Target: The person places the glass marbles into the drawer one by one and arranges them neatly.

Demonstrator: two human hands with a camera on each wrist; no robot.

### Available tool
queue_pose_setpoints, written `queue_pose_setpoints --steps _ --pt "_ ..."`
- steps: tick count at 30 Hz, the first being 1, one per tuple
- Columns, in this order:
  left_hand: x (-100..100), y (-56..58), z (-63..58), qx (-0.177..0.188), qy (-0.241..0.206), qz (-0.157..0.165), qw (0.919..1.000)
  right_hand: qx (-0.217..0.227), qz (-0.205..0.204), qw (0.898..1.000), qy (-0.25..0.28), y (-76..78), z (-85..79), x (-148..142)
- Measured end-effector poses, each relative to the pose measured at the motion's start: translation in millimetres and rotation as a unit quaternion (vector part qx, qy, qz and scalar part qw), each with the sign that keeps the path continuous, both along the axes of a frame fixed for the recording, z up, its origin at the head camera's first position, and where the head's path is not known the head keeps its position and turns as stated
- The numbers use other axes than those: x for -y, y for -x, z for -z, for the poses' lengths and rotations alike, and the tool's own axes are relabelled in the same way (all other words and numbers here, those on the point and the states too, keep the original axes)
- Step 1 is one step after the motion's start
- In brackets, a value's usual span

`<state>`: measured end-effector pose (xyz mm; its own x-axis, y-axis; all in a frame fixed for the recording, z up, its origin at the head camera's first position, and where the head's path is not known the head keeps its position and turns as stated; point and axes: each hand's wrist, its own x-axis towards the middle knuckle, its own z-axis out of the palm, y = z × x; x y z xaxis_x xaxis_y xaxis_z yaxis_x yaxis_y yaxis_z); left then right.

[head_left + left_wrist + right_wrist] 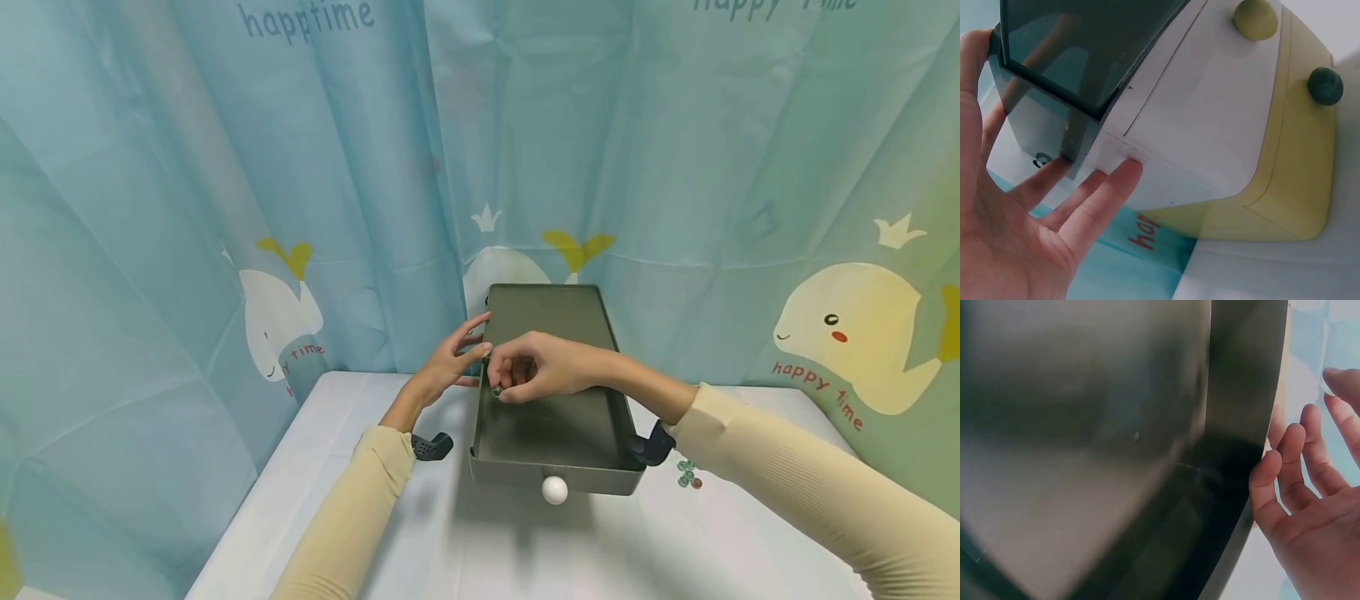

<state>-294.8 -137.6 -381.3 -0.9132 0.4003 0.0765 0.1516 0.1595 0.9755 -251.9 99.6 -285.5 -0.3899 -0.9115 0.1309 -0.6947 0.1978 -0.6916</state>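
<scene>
A small drawer cabinet has a dark grey-green top level [551,433] with a low rim and a white knob [555,490]. The left wrist view shows a white drawer [1210,106] and a yellow drawer [1304,144] below. My left hand [444,364], fingers spread, rests its fingertips against the cabinet's left side. Over the top level's left rim, my right hand [551,365] pinches a small dark, shiny round piece [496,390] between thumb and fingers. In the right wrist view, the right hand [1316,506] is beside the dark rim, and the piece cannot be made out.
Several small green glass pieces [686,473] and a reddish-brown one [697,483] lie on the white table [300,492], right of the cabinet. A blue-green curtain [360,200] printed with whales hangs behind and beside the table.
</scene>
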Motion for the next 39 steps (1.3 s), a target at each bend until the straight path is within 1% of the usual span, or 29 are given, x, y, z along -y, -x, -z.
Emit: queue_pose_setpoints --steps 8,19,29,33,39 --pt "0 0.0 -0.4 0.002 -0.004 0.002 1.0 0.004 -0.001 1.0 0.001 1.1 2.1 1" --pt "0 -1.4 -1.9 0.002 -0.004 0.008 1.0 -0.002 0.015 1.0 -0.006 0.2 1.3 1" --pt "-1 -2.1 -1.6 0.004 -0.005 0.002 1.0 -0.003 0.02 1.0 -0.004 1.0 0.5 0" --pt "-1 -1.7 -1.6 0.005 -0.004 -0.001 1.0 -0.01 0.024 1.0 -0.004 0.5 -1.7 -1" --pt "-1 -1.1 -0.6 0.008 -0.005 -0.005 0.9999 -0.019 0.038 0.999 -0.006 -1.8 -10.2 -5"
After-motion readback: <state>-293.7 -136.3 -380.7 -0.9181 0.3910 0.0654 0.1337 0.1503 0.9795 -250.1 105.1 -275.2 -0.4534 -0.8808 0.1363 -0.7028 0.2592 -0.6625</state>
